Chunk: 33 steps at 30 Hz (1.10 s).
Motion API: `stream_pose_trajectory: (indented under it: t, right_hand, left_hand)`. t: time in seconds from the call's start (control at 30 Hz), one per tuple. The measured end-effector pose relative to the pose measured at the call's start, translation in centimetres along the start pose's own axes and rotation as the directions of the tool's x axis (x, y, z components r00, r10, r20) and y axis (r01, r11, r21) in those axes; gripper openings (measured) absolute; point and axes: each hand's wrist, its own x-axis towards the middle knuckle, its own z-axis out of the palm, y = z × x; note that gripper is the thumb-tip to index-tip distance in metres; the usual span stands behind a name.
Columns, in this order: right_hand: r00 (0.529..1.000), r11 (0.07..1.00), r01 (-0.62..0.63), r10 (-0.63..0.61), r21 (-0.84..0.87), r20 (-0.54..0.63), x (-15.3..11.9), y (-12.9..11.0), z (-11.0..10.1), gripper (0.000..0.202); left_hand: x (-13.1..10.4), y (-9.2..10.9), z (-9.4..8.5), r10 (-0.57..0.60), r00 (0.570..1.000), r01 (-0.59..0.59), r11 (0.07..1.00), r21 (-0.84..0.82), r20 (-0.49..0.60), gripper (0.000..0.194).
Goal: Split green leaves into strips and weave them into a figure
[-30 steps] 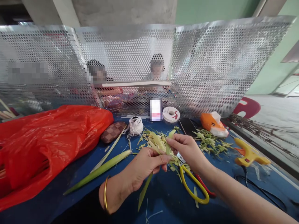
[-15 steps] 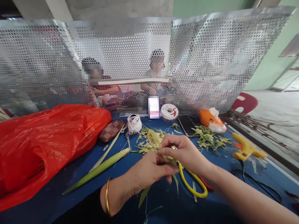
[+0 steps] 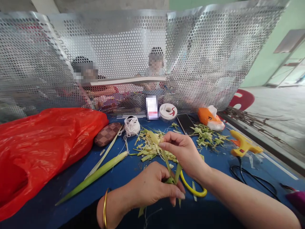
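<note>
My left hand, a gold bangle on its wrist, pinches a small folded piece of green leaf between thumb and fingers. Drawn upward from that piece is a narrow leaf strip, its top end gripped by the thumb and forefinger of my right hand. Part of the folded piece is hidden by my left fingers. Below my right hand lies a yellow handle loop, likely of scissors, partly covered. Behind the hands is a heap of leaf scraps. A long pointed green leaf lies to the left.
On the left is a red plastic bag, beside a checkered pouch and white string. Farther back stand a ribbon spool, a dark phone and tissues. A corded yellow glue gun lies right. People sit behind a perforated screen.
My hands have moved apart, the right one up from the left, stretching the leaf strip between them. The whole view has shifted slightly to the right.
</note>
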Motion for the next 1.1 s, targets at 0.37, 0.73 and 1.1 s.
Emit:
stream_pose_trajectory:
  t: [0.37, 0.73, 1.1]
  right_hand:
    - [1.0, 0.998, -0.024, 0.024, -0.061, -0.002, 1.0, 0.9, -0.7, 0.018]
    - [0.913, 0.821, 0.287, -0.39, -0.494, -0.119, 1.3, 0.7, -1.9, 0.012]
    - [0.964, 0.94, 0.132, -0.048, -0.313, 0.261, -2.4, 1.4, 2.5, 0.023]
  left_hand:
    - [-0.1, 0.5, -0.4, 0.0, 0.999, 0.003, 0.998, -0.064, 0.043, 0.04]
    - [0.3, 0.2, -0.8, 0.002, 0.953, -0.098, 0.949, -0.301, -0.303, 0.04]
    - [-0.3, 1.5, -2.2, 0.1, 0.802, -0.424, 0.791, -0.442, -0.589, 0.041]
